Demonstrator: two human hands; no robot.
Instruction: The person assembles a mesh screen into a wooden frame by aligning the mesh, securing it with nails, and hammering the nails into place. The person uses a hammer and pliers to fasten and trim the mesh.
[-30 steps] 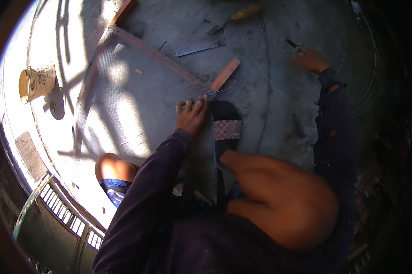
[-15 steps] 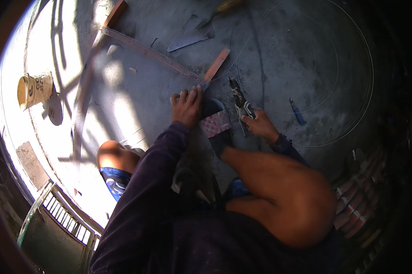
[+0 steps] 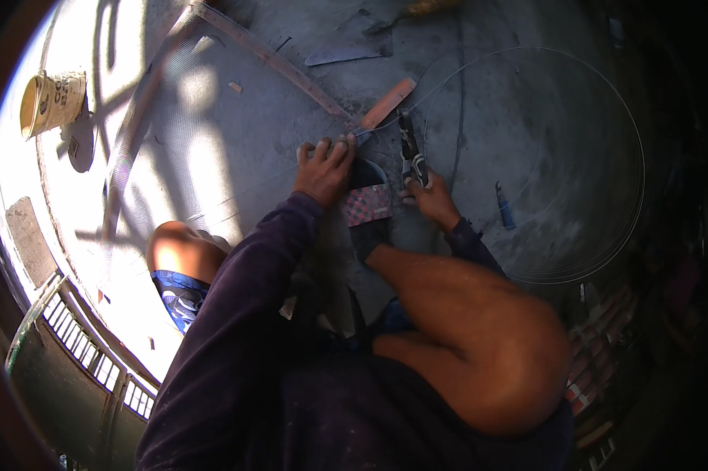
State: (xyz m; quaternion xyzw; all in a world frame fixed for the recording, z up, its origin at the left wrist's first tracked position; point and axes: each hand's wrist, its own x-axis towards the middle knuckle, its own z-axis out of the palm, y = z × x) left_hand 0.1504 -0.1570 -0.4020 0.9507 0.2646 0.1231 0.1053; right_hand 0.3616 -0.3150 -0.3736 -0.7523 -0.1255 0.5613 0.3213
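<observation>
Right of the checkered sandal, the right hand closely clasps pliers; left of it, the left hand seemingly steadies wire, hold unclear; gripping it needs pliers nearer.

A pale bucket sits far left, a dark slatted panel lower left.

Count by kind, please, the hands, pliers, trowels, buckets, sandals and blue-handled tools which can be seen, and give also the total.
Hands: 2, left hand and right hand
Pliers: 1, in the right hand
Trowel: 1
Bucket: 1
Sandal: 1, with checkered strap
Blue-handled tool: 1
Total: 7
</observation>
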